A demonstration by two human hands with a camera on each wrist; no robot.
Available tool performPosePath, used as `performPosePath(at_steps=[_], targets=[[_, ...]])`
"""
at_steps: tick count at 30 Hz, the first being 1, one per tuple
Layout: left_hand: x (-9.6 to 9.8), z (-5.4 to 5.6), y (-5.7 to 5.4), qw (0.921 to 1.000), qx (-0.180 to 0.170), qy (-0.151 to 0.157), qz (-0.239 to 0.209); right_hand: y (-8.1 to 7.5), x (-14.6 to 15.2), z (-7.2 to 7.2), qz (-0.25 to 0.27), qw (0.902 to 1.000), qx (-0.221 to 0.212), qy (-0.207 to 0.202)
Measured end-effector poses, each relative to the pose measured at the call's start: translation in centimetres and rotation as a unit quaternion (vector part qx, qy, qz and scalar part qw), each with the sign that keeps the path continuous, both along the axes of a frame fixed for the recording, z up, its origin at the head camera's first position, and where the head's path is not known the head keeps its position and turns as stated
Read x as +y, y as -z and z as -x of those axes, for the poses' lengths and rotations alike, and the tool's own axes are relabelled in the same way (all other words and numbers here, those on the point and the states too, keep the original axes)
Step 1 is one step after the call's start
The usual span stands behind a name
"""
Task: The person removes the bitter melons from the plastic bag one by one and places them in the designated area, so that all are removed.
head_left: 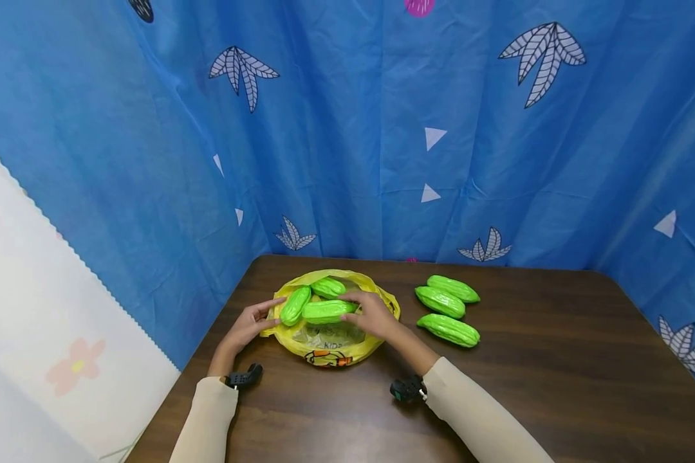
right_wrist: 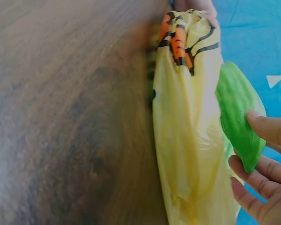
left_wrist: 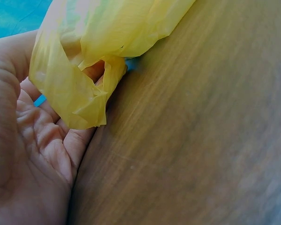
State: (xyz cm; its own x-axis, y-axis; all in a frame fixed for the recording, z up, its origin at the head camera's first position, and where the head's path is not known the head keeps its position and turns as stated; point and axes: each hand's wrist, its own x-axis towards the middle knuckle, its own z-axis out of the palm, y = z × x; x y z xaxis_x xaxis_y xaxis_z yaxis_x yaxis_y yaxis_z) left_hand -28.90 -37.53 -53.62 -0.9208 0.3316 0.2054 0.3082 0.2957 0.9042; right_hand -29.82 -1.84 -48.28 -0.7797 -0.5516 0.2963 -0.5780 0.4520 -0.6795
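A yellow plastic bag (head_left: 368, 350) lies with its mouth spread wide, several glossy green ridged bitter gourds at its opening. My right hand (head_left: 375, 314) pinches one bitter gourd (head_left: 324, 312) by its right end, thumb on one side and fingers on the other; the right wrist view shows this gourd (right_wrist: 241, 110) beside the bag's wall. At the bag's left rim, my left hand (head_left: 249, 326) holds the plastic between thumb and fingers, close to another bitter gourd (head_left: 296, 305). A third gourd (head_left: 327, 287) lies at the back. In the left wrist view, yellow plastic (left_wrist: 79, 93) partly hides the fingers.
To the right of the bag, three more bitter gourds lie on the dark wooden table (head_left: 533, 360), the nearest gourd (head_left: 448, 330) slightly apart. A blue patterned curtain (head_left: 347, 161) hangs behind the table, and a white cloth (head_left: 40, 308) is at the left.
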Motion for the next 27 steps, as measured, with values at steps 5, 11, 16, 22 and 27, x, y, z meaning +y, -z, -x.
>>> performPosePath(at_steps=[5,11,16,22,27], targets=[[0.2,-0.1,0.1,1.0,-0.002,-0.004,0.003,-0.4,0.8,-0.6,0.019,0.9998,0.008,0.006],[0.2,-0.3,0.0,1.0,0.002,-0.004,0.002,-1.2,1.4,-1.4,0.045,0.9989,0.011,0.0],[0.2,-0.3,0.1,1.0,0.004,-0.005,0.004,-1.7,2.1,-2.1,0.058,0.9982,0.017,0.0],[0.2,-0.2,0.4,0.9999,0.003,-0.01,0.009,-2.1,2.9,-2.8,0.053,0.9981,0.032,0.006],[0.2,-0.1,0.3,0.9999,0.009,-0.005,0.003,-2.8,3.7,-3.5,0.056,0.9973,0.048,0.004]])
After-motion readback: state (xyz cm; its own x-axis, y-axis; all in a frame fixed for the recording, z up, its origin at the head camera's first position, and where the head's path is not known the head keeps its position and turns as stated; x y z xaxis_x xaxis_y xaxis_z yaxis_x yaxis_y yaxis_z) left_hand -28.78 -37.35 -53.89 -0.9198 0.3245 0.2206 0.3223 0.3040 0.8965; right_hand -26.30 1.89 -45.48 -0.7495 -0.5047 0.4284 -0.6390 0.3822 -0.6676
